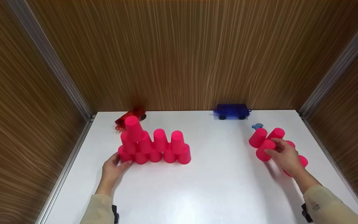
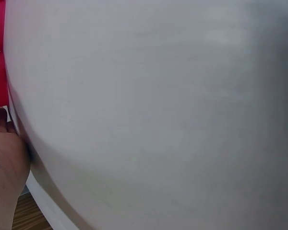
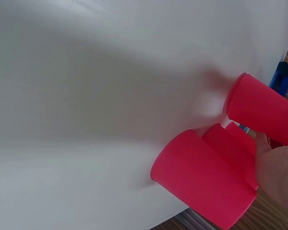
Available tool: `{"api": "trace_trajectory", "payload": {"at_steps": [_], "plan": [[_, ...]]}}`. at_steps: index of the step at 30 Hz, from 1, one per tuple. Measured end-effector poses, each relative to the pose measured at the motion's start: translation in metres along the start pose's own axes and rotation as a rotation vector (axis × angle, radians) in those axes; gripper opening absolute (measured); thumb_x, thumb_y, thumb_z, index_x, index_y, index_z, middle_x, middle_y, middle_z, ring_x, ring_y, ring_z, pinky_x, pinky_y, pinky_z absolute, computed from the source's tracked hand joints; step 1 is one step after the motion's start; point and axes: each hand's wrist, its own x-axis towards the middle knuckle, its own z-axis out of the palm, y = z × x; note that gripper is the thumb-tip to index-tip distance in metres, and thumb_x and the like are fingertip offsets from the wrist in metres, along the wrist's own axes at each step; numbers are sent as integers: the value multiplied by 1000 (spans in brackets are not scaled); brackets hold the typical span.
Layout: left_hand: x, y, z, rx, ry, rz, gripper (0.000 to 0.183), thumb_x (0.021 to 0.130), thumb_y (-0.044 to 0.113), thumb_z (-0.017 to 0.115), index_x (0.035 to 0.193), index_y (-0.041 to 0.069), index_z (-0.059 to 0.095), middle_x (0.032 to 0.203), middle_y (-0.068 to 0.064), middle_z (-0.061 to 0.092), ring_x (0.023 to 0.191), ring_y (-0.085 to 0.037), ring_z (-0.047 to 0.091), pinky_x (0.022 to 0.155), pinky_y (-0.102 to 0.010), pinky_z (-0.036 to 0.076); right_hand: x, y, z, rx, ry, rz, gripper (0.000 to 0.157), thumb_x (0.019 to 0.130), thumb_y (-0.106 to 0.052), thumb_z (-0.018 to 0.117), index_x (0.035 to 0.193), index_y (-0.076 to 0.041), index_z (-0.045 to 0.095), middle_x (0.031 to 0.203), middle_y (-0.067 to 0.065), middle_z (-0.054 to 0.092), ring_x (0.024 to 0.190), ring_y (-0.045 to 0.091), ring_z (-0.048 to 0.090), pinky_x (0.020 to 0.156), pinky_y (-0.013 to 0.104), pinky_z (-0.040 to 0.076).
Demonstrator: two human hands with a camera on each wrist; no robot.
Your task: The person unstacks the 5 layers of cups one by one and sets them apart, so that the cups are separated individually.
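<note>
Pointing its narrow closed end upward, a pink cup is pinched between the thumb and fingers of the right hand at the right of the frame. It is placed just left of that hand, well apart from the left hand; its long axis is held near upright, the top tipped slightly toward the upper right. Whether it is lifted off the table cannot be told. Other pink cups are set close around it, some partly hidden by the hand.

Left of centre, a cup stack is seen in tiers of five, four and one, narrow ends up. Its lowest leftmost cup is gripped by the left hand. Behind, a red toy cart and a blue toy cart are seen.
</note>
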Motion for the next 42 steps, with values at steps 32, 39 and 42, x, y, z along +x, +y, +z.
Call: {"api": "trace_trajectory", "payload": {"at_steps": [32,39,42], "plan": [[1,-1,-1,-13,-3,19,78,96,26,82,162,9,43,164,-14,45,156,-34,35,124,-47,36,2,-78,-10,-20,-9,-170,76,101,-34,75,163,-10,38,161,20,46,147,43,45,99,14,51],[1,-1,0,-13,-1,8,80,95,27,83,162,9,43,165,-15,44,156,-35,33,124,-48,35,3,-163,42,77,-58,-414,59,100,-21,77,151,-5,53,151,14,58,144,32,52,119,44,42],[-1,-3,1,-13,4,1,80,96,27,83,162,8,42,165,-16,43,157,-37,32,124,-49,34,5,-196,78,157,-77,-523,51,97,-7,78,144,1,59,144,18,64,137,34,57,118,49,44]]}}
